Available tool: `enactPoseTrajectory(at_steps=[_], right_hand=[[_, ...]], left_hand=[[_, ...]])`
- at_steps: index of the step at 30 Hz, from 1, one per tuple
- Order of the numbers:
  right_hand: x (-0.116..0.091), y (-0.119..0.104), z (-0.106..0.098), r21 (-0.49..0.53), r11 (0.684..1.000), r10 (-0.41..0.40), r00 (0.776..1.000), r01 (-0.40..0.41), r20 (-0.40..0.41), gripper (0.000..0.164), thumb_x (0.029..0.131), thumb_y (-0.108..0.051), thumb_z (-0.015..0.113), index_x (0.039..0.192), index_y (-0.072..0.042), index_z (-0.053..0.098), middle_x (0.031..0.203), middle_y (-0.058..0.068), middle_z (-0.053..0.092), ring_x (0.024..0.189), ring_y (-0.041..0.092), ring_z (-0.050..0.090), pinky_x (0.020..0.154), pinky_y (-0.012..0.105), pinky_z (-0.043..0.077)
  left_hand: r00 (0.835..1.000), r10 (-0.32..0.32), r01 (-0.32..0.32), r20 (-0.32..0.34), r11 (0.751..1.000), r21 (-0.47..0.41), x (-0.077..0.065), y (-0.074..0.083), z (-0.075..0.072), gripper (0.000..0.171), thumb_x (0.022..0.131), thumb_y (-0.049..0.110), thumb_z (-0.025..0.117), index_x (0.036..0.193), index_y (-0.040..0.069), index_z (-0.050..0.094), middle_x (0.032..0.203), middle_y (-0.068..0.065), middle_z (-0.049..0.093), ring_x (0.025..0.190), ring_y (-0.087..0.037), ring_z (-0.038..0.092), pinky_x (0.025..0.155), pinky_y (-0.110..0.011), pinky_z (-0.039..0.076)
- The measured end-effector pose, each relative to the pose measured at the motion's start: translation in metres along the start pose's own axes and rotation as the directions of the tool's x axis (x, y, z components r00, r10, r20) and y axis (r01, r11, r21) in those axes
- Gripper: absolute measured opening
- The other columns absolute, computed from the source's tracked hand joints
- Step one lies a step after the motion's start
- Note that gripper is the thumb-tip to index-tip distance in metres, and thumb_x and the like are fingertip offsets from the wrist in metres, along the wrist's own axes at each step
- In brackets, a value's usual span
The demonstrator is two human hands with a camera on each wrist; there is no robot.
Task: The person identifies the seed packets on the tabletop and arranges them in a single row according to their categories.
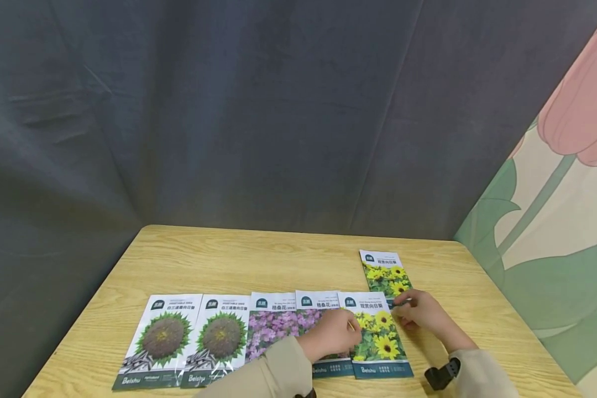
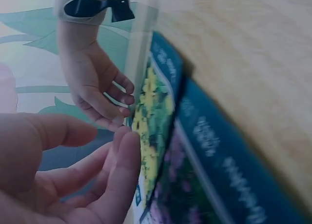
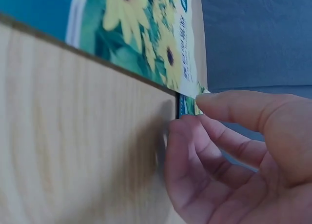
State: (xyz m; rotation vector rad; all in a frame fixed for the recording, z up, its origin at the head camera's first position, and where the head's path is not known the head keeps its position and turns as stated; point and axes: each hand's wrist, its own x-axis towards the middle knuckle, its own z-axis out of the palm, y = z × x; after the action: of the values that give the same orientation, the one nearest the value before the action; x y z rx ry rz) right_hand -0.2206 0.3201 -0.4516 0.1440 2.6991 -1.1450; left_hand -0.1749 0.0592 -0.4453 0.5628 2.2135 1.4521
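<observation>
A seed packet with yellow flowers (image 1: 378, 348) lies at the right end of a row. My left hand (image 1: 335, 331) is over it and the neighbouring purple-flower packet (image 1: 333, 368), fingers loosely bent. In the left wrist view, the thumb and fingers of my left hand (image 2: 83, 170) are apart with nothing between them. Behind the row lies another yellow-flower packet (image 1: 385, 273), partly covered by the front one. My right hand (image 1: 425, 318) is at its lower right corner. A gap shows between thumb and fingertips of the right hand (image 3: 239, 151); contact with the packet is unclear.
To the left in the row lie another purple-flower packet (image 1: 268, 329) and two sunflower-head packets, one outermost (image 1: 161, 337) and one beside it (image 1: 219, 337). All rest on a wooden table (image 1: 239, 260). A dark grey curtain (image 1: 278, 110) hangs behind; a tulip-patterned wall (image 1: 567, 221) stands at right.
</observation>
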Motion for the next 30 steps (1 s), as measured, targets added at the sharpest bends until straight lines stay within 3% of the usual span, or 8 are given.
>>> enactPoseTrajectory(at_steps=[2, 11, 18, 23, 25, 27, 29, 30], right_hand=[[0.003, -0.001, -0.003, -0.006, 1.0, -0.009, 1.0, 0.009, -0.001, 0.02, 0.094, -0.007, 0.068, 0.109, 0.006, 0.064, 0.089, 0.012, 0.063, 0.074, 0.021, 0.06, 0.063, 0.034, 0.055], [0.028, -0.008, -0.018, -0.028, 0.998, -0.053, 0.998, 0.052, -0.026, 0.021, 0.095, -0.004, 0.063, 0.111, 0.009, 0.061, 0.083, 0.012, 0.062, 0.069, 0.021, 0.058, 0.061, 0.033, 0.054], [0.05, -0.011, -0.037, -0.072, 0.995, -0.072, 0.997, 0.07, -0.03, 0.03, 0.094, -0.005, 0.065, 0.116, 0.014, 0.056, 0.093, 0.021, 0.064, 0.073, 0.025, 0.06, 0.064, 0.04, 0.057], [0.063, -0.011, -0.046, -0.058, 0.998, -0.01, 1.0, 0.012, 0.025, 0.044, 0.094, -0.012, 0.066, 0.126, 0.014, 0.049, 0.103, 0.023, 0.06, 0.083, 0.027, 0.061, 0.071, 0.045, 0.059], [0.065, -0.012, -0.049, -0.044, 0.998, 0.044, 0.997, -0.041, 0.066, 0.051, 0.094, -0.013, 0.067, 0.129, 0.014, 0.043, 0.103, 0.022, 0.057, 0.082, 0.027, 0.059, 0.071, 0.045, 0.059], [0.065, -0.011, -0.052, -0.03, 0.994, 0.108, 0.989, -0.106, 0.104, 0.04, 0.093, -0.014, 0.068, 0.118, 0.01, 0.048, 0.092, 0.015, 0.054, 0.076, 0.024, 0.055, 0.069, 0.043, 0.058], [0.063, -0.01, -0.055, -0.033, 0.987, 0.158, 0.978, -0.155, 0.134, 0.025, 0.093, -0.015, 0.068, 0.1, 0.004, 0.053, 0.077, 0.008, 0.049, 0.067, 0.021, 0.049, 0.066, 0.04, 0.056], [0.063, -0.009, -0.056, -0.042, 0.984, 0.177, 0.974, -0.172, 0.145, 0.021, 0.094, -0.016, 0.068, 0.092, 0.001, 0.056, 0.071, 0.005, 0.046, 0.064, 0.019, 0.047, 0.064, 0.038, 0.054]], left_hand=[[1.0, 0.0, 0.0, -0.024, 1.0, -0.025, 0.003, 0.004, -0.005, 0.013, 0.098, 0.005, 0.063, 0.107, -0.001, 0.069, 0.08, -0.002, 0.063, 0.066, -0.016, 0.059, 0.064, -0.033, 0.053], [0.981, 0.031, -0.051, -0.192, 0.994, -0.1, 0.038, 0.007, -0.023, 0.029, 0.1, 0.01, 0.059, 0.127, 0.001, 0.062, 0.113, -0.007, 0.063, 0.103, -0.025, 0.062, 0.077, -0.036, 0.053], [0.964, -0.072, 0.016, -0.255, 0.976, -0.218, 0.07, 0.011, -0.025, 0.033, 0.101, 0.013, 0.059, 0.132, 0.003, 0.063, 0.128, -0.011, 0.062, 0.12, -0.031, 0.059, 0.094, -0.044, 0.053], [0.955, -0.159, 0.074, -0.251, 0.945, -0.317, 0.088, 0.012, -0.021, 0.039, 0.1, 0.013, 0.059, 0.136, 0.0, 0.059, 0.136, -0.013, 0.059, 0.128, -0.034, 0.055, 0.104, -0.05, 0.048], [0.95, -0.192, 0.1, -0.247, 0.935, -0.341, 0.096, 0.013, -0.017, 0.026, 0.099, 0.012, 0.06, 0.12, -0.002, 0.066, 0.128, -0.01, 0.061, 0.12, -0.029, 0.058, 0.102, -0.051, 0.048], [0.946, -0.213, 0.118, -0.245, 0.929, -0.35, 0.103, 0.013, -0.013, 0.017, 0.099, 0.011, 0.06, 0.086, 0.002, 0.065, 0.096, -0.005, 0.063, 0.088, -0.021, 0.059, 0.088, -0.043, 0.05], [0.943, -0.23, 0.137, -0.239, 0.926, -0.351, 0.109, 0.014, -0.009, 0.037, 0.098, 0.011, 0.059, 0.063, 0.011, 0.046, 0.069, 0.001, 0.045, 0.066, -0.017, 0.041, 0.076, -0.039, 0.044], [0.943, -0.235, 0.143, -0.236, 0.926, -0.349, 0.111, 0.014, -0.008, 0.044, 0.098, 0.011, 0.059, 0.061, 0.015, 0.036, 0.065, 0.001, 0.036, 0.064, -0.017, 0.033, 0.074, -0.039, 0.041]])
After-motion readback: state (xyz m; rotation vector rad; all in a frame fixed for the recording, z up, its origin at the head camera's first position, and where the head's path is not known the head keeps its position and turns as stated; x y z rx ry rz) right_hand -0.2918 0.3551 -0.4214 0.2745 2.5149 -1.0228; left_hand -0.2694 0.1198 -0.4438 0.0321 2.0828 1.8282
